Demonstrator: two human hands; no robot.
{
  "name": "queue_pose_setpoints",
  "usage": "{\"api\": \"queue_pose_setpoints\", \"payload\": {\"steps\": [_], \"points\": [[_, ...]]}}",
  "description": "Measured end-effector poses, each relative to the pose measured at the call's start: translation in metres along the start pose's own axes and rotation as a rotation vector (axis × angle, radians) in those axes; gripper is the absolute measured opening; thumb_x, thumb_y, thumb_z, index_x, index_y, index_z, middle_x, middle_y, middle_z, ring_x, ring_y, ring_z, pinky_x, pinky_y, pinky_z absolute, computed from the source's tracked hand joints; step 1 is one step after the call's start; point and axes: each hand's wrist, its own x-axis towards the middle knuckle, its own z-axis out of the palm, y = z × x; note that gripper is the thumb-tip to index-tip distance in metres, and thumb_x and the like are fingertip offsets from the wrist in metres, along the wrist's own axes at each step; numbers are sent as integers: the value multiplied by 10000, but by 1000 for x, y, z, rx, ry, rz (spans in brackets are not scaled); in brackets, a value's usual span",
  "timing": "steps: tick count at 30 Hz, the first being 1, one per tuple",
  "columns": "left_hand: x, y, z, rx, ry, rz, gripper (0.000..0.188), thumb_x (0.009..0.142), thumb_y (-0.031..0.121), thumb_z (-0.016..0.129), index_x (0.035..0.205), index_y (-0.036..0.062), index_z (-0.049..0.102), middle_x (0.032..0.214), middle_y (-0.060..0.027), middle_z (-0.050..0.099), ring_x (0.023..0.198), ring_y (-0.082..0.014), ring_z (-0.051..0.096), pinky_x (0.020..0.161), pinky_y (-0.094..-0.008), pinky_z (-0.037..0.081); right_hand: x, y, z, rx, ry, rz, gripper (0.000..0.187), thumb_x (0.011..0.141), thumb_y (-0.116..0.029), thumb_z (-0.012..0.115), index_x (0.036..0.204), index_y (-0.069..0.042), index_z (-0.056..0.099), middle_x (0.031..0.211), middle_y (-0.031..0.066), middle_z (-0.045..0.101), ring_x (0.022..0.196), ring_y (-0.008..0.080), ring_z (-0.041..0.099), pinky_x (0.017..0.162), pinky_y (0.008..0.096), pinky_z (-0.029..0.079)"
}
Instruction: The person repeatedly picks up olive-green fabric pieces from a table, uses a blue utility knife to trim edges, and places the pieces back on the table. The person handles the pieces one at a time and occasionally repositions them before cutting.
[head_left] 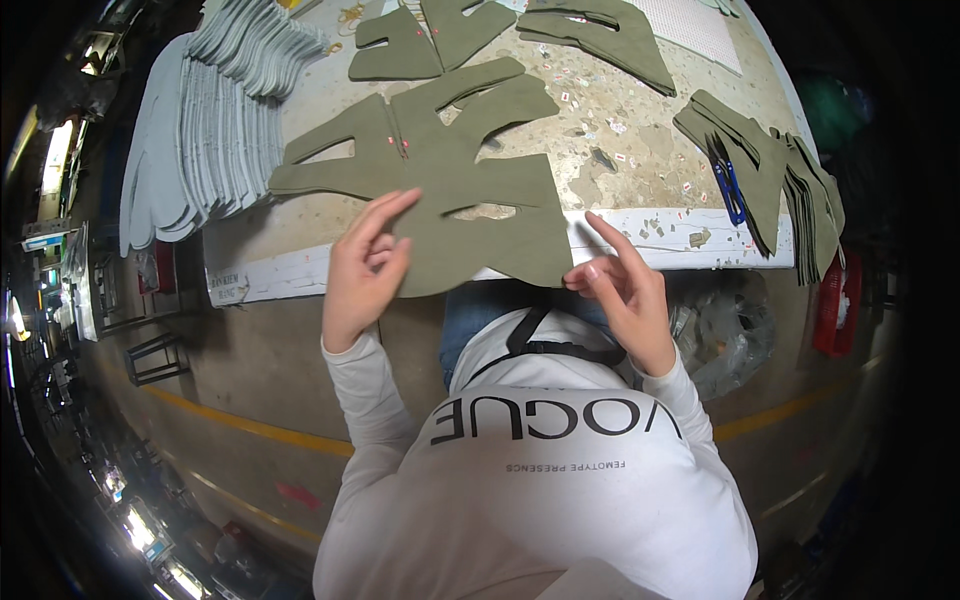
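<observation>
Olive-green fabric fills the middle of the bench: a large cut piece [450, 190] with long finger-like lobes lies flat, its near edge hanging over the white front rim of the table [650, 225]. The left hand [362, 268] rests on that overhanging edge, fingers loosely curled against the cloth, not clamped. The right hand [620, 283] pinches the lower right corner between thumb and fingertips, the other fingers spread up and open.

As a judgement, work looks well under way: a folded stack of olive pieces [775, 185] sits out beyond the right hand with blue snips [728, 185] lying on it, and a fanned pile of grey pieces [215, 130] lies out past the left hand (which pile is finished I cannot tell). More olive cuts [450, 40] lie farther up.

Bare tabletop shows above the right hand, scattered with small paper scraps; the left side is crowded by the grey pile.
</observation>
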Motion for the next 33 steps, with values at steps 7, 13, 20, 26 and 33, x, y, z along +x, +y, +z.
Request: {"api": "queue_pose_setpoints", "payload": {"steps": [7, 13, 20, 26, 33], "points": [[-17, -35, -3, -207, 121, -80, 456, 872, -102, 547, 1321, -24, 543, 1343, -74, 526, 754, 7, 515, 656, -143, 419, 36, -10, 2, -332, 56, -165, 528, 901, -14, 607, 1409, -76, 474, 1062, 85, 620, 1034, 183, 629, 865, 298, 531], [-18, -42, -3, -205, 133, -72, 459, 870, -95, 563, 1323, -19, 545, 1342, -72, 536, 774, 3, 532, 674, -148, 434, 44, -10, 10, 188, -3, -102, 626, 886, -8, 636, 1458, -119, 405, 1300, 128, 501, 1250, 203, 489, 968, 295, 476], [-19, -39, -1, -155, 156, -95, 450, 861, -82, 584, 1304, -3, 571, 1329, -77, 549, 761, 7, 528, 659, -147, 431, 41, -3, 24, -82, -69, -97, 629, 833, 23, 653, 1421, -103, 467, 1093, 59, 568, 783, 87, 491, 709, 212, 442], [-18, -26, 9, -116, 143, -52, 446, 851, -84, 589, 1286, 14, 597, 1321, -82, 556, 762, -8, 527, 635, -144, 428, 43, -31, -19, -7, -197, -74, 563, 868, 25, 593, 1416, -7, 465, 1359, 81, 501, 1174, 113, 497, 985, 231, 386], [-18, -23, 16, -90, 159, -59, 424, 862, -62, 595, 1280, 5, 597, 1172, -96, 628, 751, -32, 571, 619, -168, 461, 19, -90, -68, 190, -81, -158, 591, 826, -16, 619, 1377, 113, 449, 1354, 156, 487, 953, 120, 604, 860, 231, 466]]}}
